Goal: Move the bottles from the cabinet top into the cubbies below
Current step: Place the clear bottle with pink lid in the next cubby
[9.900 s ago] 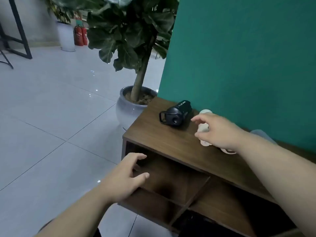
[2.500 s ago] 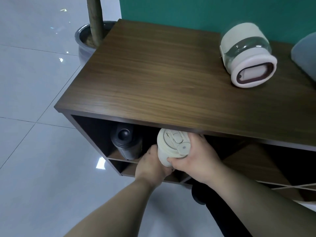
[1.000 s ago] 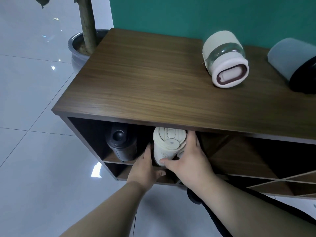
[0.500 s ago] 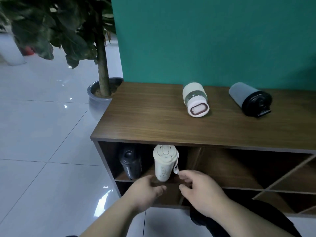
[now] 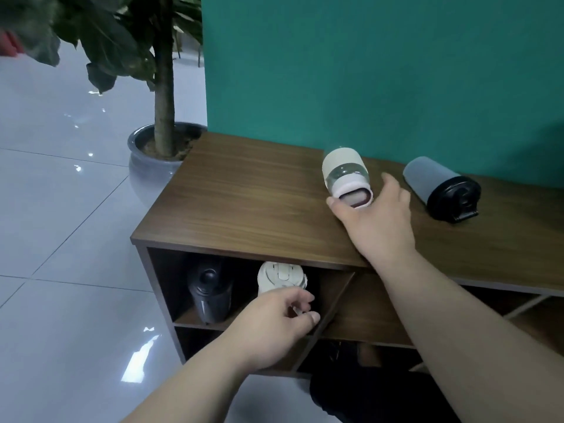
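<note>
On the wooden cabinet top [image 5: 244, 206] a cream bottle with a clear band and pink cap [image 5: 343, 174] lies on its side. My right hand [image 5: 378, 221] is spread at its cap end, thumb on the left and fingers on the right, without closing on it. Right of it lies a grey bottle with a black lid [image 5: 439, 190]. In the upper left cubby stand a black bottle [image 5: 209, 296] and a cream flip-lid bottle [image 5: 280, 277]. My left hand [image 5: 277, 322] hovers in front of the cream one with loosely curled fingers, hiding its lower part.
A potted tree in a grey pot [image 5: 143, 157] stands on the tiled floor just left of the cabinet. A green wall [image 5: 366, 71] backs the cabinet. Slanted dividers [image 5: 332, 303] split the cubbies further right.
Both hands let go of the cream flip-lid bottle, which now stands in the cubby. My right hand rose to the cabinet top and reached the pink-capped bottle. The left hand stayed by the cubby.
</note>
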Demonstrator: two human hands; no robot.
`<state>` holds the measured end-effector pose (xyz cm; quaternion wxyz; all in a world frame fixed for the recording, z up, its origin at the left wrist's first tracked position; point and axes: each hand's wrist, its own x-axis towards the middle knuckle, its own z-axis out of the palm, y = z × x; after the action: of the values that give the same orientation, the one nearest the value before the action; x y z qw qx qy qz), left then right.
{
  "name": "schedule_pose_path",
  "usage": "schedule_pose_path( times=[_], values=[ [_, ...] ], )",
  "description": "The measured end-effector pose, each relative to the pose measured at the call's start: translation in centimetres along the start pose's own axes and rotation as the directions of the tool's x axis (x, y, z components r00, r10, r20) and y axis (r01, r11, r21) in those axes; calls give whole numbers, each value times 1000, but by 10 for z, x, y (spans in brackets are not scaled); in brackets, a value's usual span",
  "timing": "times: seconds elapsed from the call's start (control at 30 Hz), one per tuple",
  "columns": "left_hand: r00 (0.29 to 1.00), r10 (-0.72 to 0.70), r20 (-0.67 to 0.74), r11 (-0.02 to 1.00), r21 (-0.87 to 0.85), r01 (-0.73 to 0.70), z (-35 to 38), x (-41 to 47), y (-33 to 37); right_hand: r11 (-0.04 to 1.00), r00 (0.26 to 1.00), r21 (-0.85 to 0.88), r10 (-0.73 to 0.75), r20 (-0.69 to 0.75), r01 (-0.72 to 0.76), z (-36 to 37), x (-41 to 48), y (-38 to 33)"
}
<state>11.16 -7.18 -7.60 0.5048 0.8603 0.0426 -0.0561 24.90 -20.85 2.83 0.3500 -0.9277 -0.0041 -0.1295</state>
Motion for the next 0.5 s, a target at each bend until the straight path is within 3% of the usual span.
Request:
schedule_pose_path(
  times=[0.2, 0.37, 0.5],
  values=[
    [999, 19, 34, 1000, 0, -19, 1, 13, -10, 987, 987, 11, 162, -21, -162, 36, 33, -13],
    [999, 9, 35, 1000, -2, -9, 1, 12, -12, 981, 990, 136, 143, -12, -140, 19, 23, 1],
    [998, 1, 65, 1000, 4, -1, 6, 8, -11, 936, 998, 345, 58, 26, -63, -25, -11, 18]
  ],
)
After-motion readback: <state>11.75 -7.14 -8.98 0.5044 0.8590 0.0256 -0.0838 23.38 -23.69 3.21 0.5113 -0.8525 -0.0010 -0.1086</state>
